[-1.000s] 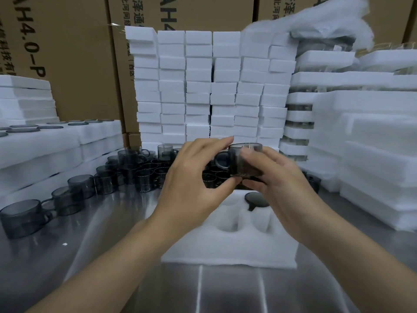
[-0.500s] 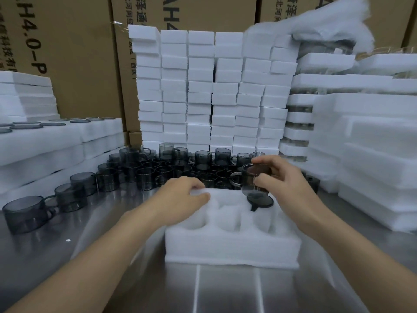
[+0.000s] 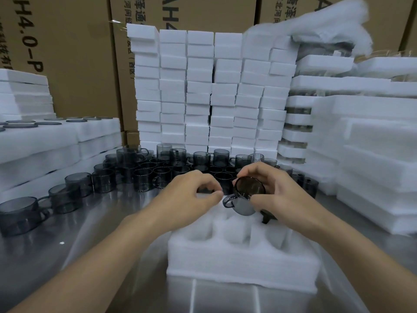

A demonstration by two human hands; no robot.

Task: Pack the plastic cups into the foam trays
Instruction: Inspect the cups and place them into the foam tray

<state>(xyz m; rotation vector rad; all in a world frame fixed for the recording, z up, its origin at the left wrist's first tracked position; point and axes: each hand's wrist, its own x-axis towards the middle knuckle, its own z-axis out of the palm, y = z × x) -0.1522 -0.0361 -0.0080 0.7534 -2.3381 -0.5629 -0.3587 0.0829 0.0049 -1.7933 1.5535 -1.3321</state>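
Note:
A white foam tray with round pockets lies on the steel table in front of me. My right hand grips a smoky grey plastic cup, tilted with its mouth toward me and its handle pointing left, just above the tray's far pockets. Another cup sits in the far right pocket, mostly hidden under that hand. My left hand hovers over the tray's far left corner with curled fingers, its fingertips close to the held cup's handle; I cannot tell whether it grips the foam.
Many loose grey cups crowd the table beyond the tray and trail to the left edge. Stacks of foam blocks stand behind, packed trays at left, foam sheets at right. Cardboard boxes line the back.
My right hand has lowered the cup from chest height toward the tray and tipped its mouth toward me. The left hand let go of the cup and dropped to the tray's far left corner.

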